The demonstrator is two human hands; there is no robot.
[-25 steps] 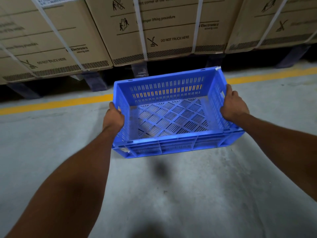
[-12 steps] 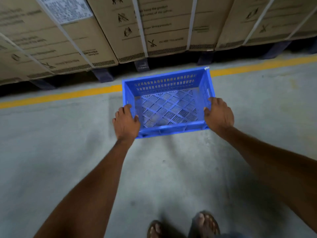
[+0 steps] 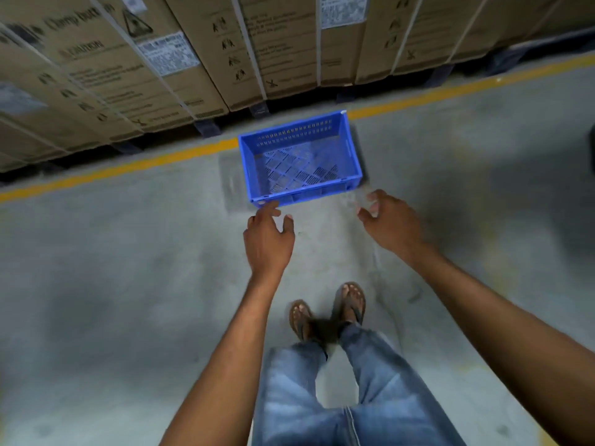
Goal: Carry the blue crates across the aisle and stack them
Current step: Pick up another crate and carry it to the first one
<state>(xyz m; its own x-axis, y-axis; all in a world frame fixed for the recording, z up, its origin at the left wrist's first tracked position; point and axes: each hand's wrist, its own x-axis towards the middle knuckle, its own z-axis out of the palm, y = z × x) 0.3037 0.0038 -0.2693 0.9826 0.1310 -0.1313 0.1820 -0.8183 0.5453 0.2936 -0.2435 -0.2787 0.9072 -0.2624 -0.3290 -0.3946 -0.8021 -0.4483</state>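
One empty blue crate (image 3: 299,188) with slotted walls and a lattice floor stands on the concrete floor, its far side at the yellow line. My left hand (image 3: 268,239) hovers just in front of the crate's near left corner, fingers loosely spread, holding nothing. To the right, my right hand (image 3: 388,224) hangs off the near right corner, fingers relaxed and apart from the crate. No other crate is in view.
A row of strapped cardboard boxes (image 3: 199,59) on dark pallets runs along the far side behind the yellow floor line (image 3: 128,167). My sandalled feet (image 3: 328,313) and jeans are below the hands. Bare concrete floor (image 3: 112,300) spreads left and right.
The crate went from carried in both hands to standing on the floor by the yellow line. Both hands let go and drew back toward me; the view pulled back.
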